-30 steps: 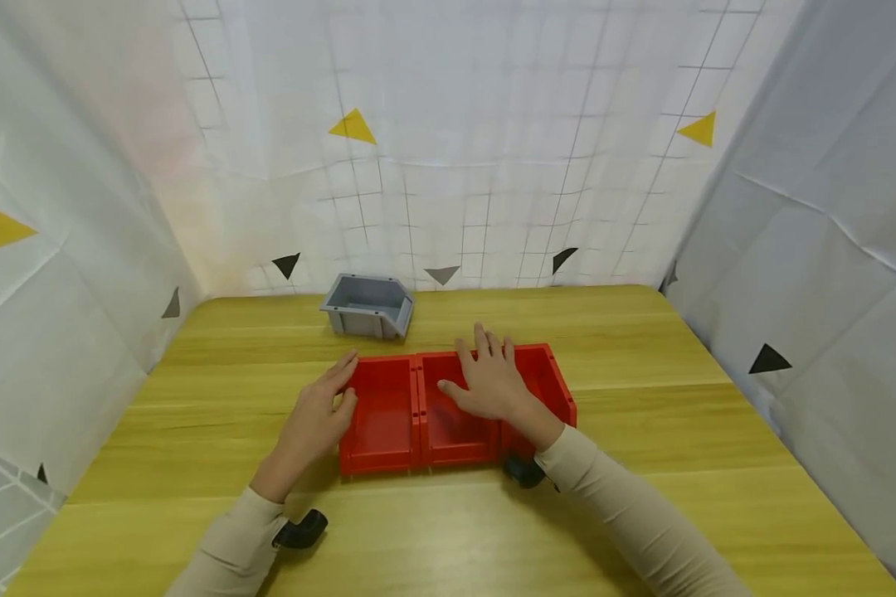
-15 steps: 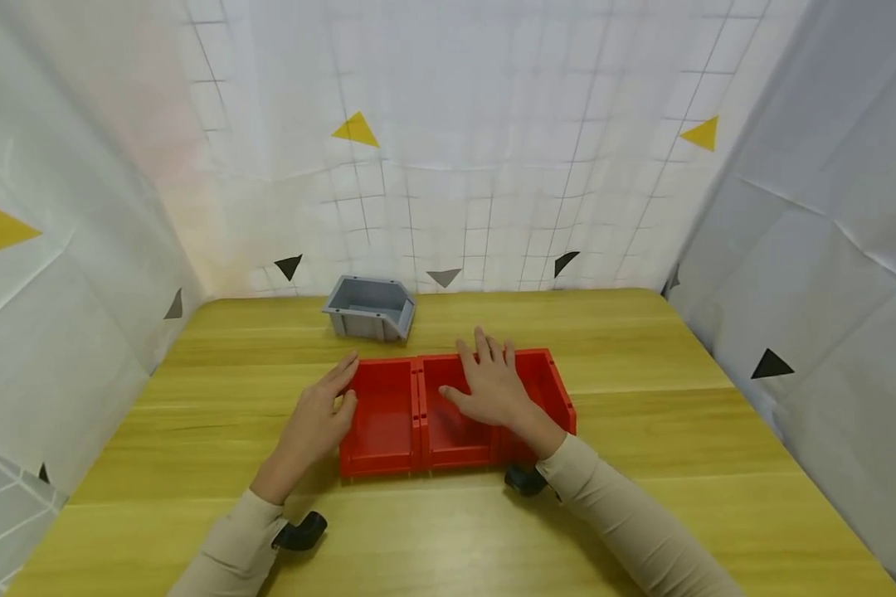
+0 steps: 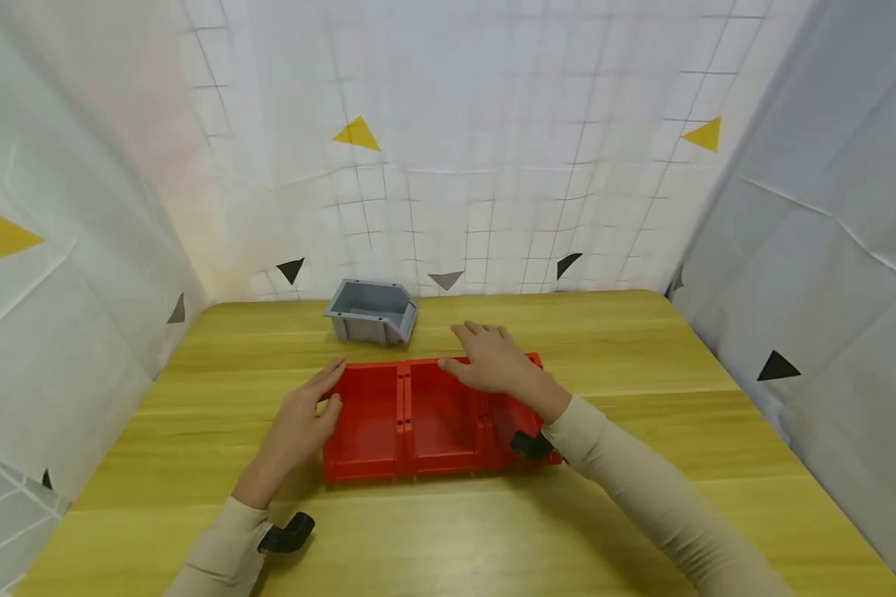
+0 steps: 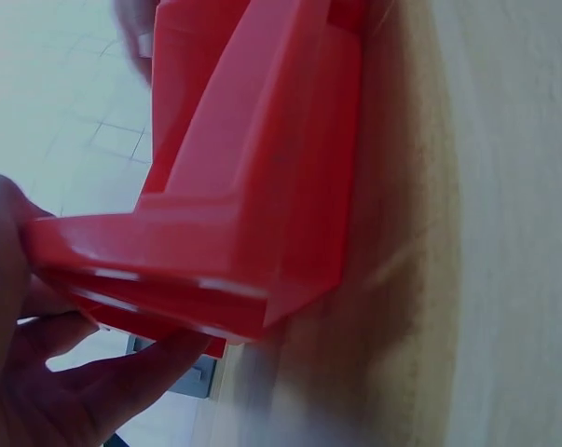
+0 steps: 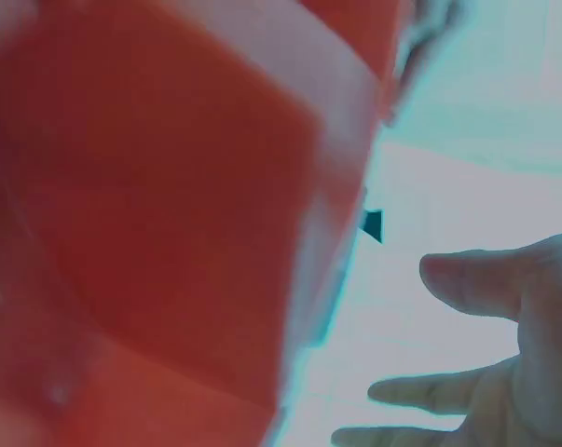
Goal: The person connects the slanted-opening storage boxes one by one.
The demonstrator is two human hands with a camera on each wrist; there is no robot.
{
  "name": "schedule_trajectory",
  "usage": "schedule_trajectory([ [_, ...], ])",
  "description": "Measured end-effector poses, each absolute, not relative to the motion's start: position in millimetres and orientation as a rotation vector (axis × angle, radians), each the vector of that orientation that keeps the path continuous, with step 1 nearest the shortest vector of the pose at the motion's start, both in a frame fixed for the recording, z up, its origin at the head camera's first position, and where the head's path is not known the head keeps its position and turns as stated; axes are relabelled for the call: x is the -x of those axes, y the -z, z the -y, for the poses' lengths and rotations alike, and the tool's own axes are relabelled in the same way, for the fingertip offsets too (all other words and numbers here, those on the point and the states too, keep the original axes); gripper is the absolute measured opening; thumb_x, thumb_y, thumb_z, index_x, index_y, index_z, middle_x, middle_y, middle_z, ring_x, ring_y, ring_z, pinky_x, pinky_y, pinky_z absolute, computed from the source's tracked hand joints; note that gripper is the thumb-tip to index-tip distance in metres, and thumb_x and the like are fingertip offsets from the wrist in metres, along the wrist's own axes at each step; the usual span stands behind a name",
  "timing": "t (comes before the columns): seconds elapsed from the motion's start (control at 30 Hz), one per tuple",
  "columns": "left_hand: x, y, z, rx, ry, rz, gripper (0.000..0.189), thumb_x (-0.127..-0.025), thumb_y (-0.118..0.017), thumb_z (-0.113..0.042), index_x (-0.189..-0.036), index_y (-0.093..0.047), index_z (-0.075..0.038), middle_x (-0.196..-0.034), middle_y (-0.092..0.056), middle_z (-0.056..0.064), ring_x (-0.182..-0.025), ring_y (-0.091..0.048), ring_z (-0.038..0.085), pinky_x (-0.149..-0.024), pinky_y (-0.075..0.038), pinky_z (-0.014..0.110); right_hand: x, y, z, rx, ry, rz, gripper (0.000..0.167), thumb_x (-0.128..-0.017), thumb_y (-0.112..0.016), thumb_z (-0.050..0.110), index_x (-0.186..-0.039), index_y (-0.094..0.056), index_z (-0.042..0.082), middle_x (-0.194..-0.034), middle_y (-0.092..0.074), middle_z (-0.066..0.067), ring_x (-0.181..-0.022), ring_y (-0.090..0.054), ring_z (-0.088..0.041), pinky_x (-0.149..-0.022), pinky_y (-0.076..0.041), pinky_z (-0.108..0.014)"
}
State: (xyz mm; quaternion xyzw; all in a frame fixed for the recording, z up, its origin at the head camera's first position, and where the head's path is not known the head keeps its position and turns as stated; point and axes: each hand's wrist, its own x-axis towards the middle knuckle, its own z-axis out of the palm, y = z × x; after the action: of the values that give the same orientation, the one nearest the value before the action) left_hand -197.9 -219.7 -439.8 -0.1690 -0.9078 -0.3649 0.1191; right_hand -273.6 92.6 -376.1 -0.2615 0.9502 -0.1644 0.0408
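**Three red bins are sitting in a row on the bench**

From where I'm standing, the bins are lining up across the middle of the bench, touching side by side, hollows facing up. I can't tell whether they are clipped together. The person's left grip is resting along the left end of the row, its fingers lying straight and curling around nothing. The right grip is hovering around the back rim, over the middle and right-hand bins, its fingers spreading loosely and holding nothing; its thumb and fingertips are standing clear of the red plastic. Beyond the row, a gray bin is standing apart, near the back edge of the bench.

By my guess, the red bins are behaving like thin, stiff plastic: light, hardly fragile, and smooth enough to be sliding easily and slipping a little under flat fingertips. The two outer end walls are probably offering the steadiest hold for the whole row, while a pinch on a rim should be serving for a single bin. If nothing is joining them, lifting by one end would be leaving the others behind.
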Motion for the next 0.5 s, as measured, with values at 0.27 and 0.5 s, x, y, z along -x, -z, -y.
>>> schedule_trajectory([
  [0.27, 202, 440, 224, 0.509, 1.051, 2.647, 0.053, -0.102, -0.056, 0.000, -0.154, -0.046, 0.004, -0.161, -0.041, 0.012, -0.127, -0.060, 0.037, -0.099, -0.051, 0.051, 336, 327, -60, 1.116, 0.539, -2.823, 0.055, -0.105, -0.058, 0.019, -0.154, -0.046, -0.003, -0.153, -0.050, -0.019, -0.130, -0.056, -0.034, -0.112, -0.039, -0.047],
  [0.5, 201, 441, 225, 0.511, 1.052, 2.641, 0.053, -0.102, -0.057, -0.001, -0.153, -0.046, 0.004, -0.161, -0.041, 0.014, -0.124, -0.062, 0.038, -0.082, -0.059, 0.041, 393, 323, -11, 1.146, 0.513, -2.811, 0.046, -0.107, -0.048, 0.007, -0.153, -0.052, 0.006, -0.137, -0.063, -0.016, -0.062, -0.038, -0.016, -0.087, -0.045, -0.036],
])
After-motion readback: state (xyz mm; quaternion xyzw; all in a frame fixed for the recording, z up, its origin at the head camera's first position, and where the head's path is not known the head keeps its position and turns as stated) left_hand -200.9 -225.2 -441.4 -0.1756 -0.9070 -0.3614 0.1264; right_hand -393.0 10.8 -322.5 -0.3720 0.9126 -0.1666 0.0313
